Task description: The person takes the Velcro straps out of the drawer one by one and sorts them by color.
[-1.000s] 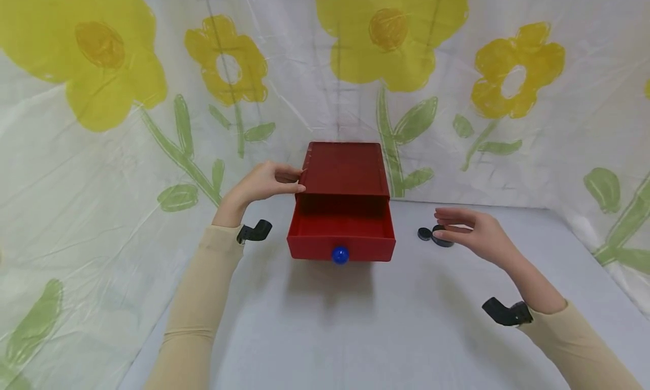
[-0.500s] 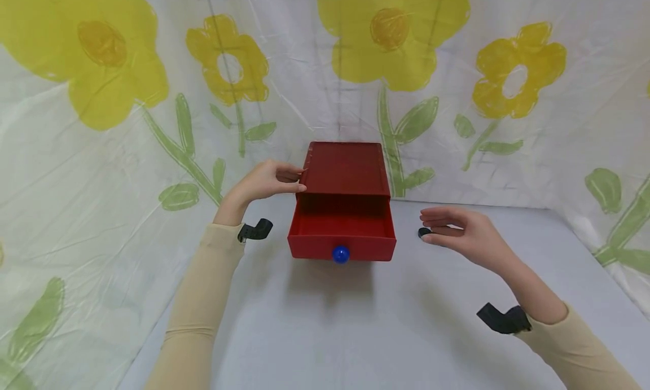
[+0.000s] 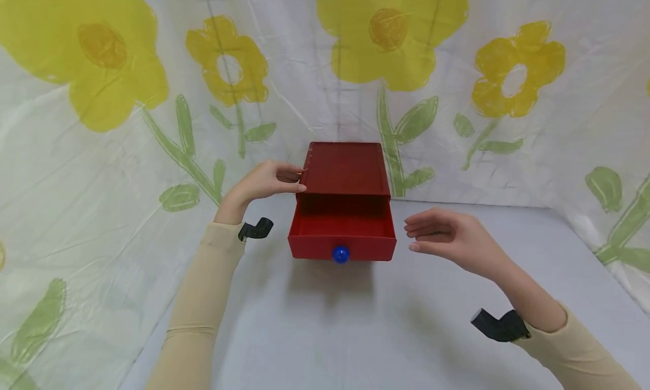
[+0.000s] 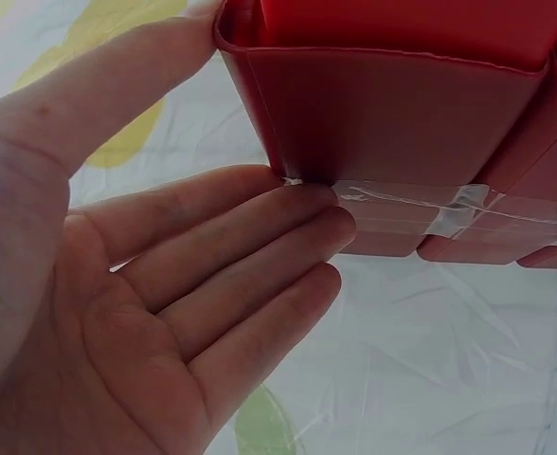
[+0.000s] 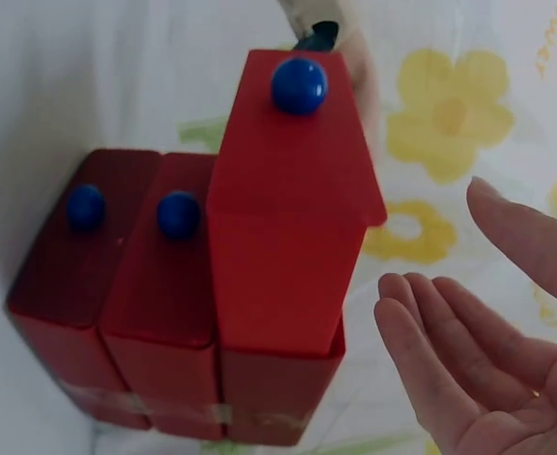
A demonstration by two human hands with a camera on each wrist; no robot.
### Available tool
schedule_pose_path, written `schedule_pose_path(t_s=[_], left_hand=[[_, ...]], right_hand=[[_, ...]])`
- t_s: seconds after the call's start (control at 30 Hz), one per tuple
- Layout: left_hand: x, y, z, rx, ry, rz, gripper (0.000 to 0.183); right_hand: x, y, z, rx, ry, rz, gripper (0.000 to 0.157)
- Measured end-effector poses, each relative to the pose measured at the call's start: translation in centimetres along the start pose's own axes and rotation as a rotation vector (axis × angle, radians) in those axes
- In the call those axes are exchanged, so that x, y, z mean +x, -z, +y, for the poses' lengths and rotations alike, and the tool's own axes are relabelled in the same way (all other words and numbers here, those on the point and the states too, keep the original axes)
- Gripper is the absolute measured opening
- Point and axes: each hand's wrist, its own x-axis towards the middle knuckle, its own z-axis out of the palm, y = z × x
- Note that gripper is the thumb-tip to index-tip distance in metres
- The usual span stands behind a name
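A red drawer cabinet (image 3: pixel 344 167) stands against the back cloth, its top drawer (image 3: pixel 317 248) pulled out, a blue ball knob (image 3: pixel 341 254) on the front. The drawer's visible floor is bare red. My left hand (image 3: pixel 264 181) touches the cabinet's left side with straight fingers, the thumb (image 4: pixel 141 71) reaching its front edge. To the right of the drawer, apart from it, is my right hand (image 3: pixel 454 235). Nothing shows between its thumb and loosely bent fingers (image 5: pixel 463 355). The small round black pieces seen earlier are hidden behind this hand.
Two closed red drawers (image 5: pixel 160 261) with blue knobs sit below the pulled-out one, joined by clear tape (image 5: pixel 188 409). A white cloth with yellow flowers (image 3: pixel 388 29) hangs behind. The tabletop (image 3: pixel 325 345) is white.
My right hand has moved left toward the drawer, passing over the round black pieces, which it now covers in the head view. My left hand stays at the cabinet.
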Motion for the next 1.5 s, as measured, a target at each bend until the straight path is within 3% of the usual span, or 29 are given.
schedule_pose_path(t_s=[0.37,0.7,0.97,1.07,1.3,1.5], left_hand=[[0.3,-0.1,-0.1,-0.013,-0.008,-0.004,0.063],[0.3,-0.1,-0.4,-0.022,-0.013,-0.004,0.063],[-2.1,0.4,3.5,-0.002,-0.002,-0.031,0.057],[-1.8,0.3,2.9,-0.005,0.002,-0.027,0.057],[0.0,0.0,0.0,-0.025,-0.001,-0.016,0.061],[0.3,-0.1,-0.7,-0.037,-0.020,-0.007,0.064]], right_hand=[[0.0,-2.3,-1.7,0.083,0.040,-0.059,0.038],[0.5,-5.0,-1.7,0.098,0.012,-0.082,0.039],[0.9,-7.1,-2.0,0.047,-0.027,-0.063,0.038],[1.1,-8.1,-1.8,0.020,-0.022,-0.052,0.037],[1.4,-9.8,-1.3,-0.032,-0.010,-0.026,0.035],[1.7,-10.6,-1.3,-0.079,-0.014,-0.003,0.033]])
